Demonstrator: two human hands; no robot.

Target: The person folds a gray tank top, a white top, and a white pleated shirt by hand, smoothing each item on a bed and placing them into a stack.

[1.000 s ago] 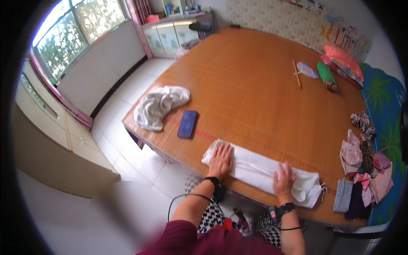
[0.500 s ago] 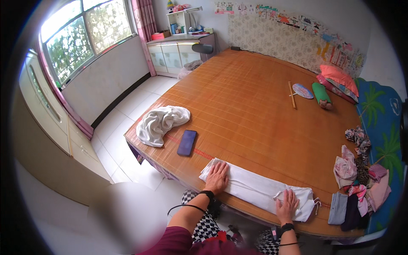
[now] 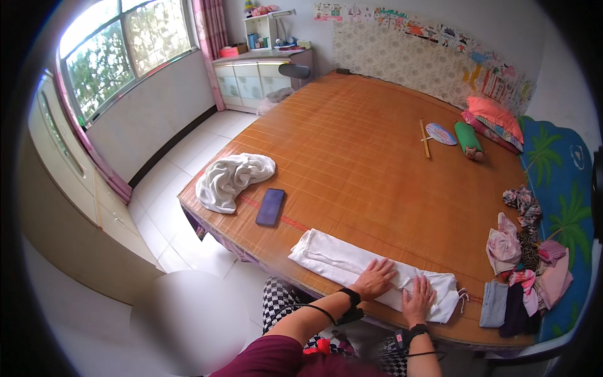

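Note:
A white garment with a drawstring (image 3: pixel 333 250), folded into a long flat strip, lies along the near edge of the mat-covered bed. My left hand (image 3: pixel 377 278) rests flat on the middle of it, fingers stretched out toward the right. Close beside it, my right hand (image 3: pixel 419 300) lies on the strip's right part with its fingers extended forward. The drawstring ends (image 3: pixel 463 294) stick out at the right end. Farther left on the bed are a dark phone (image 3: pixel 271 207) and a crumpled white cloth (image 3: pixel 233 181).
Folded and loose clothes (image 3: pixel 524 270) lie at the bed's right side, against a blue palm-tree headboard (image 3: pixel 553 169). Farther back are a green bolster (image 3: pixel 468 139), a fan (image 3: pixel 441 134), a wooden stick (image 3: pixel 424 138) and pillows (image 3: pixel 495 119). A desk (image 3: pixel 260 75) stands beyond.
My left hand has slid right along the folded garment, from its left end to its middle, close to my right hand. My right hand has moved little. The view has shifted slightly.

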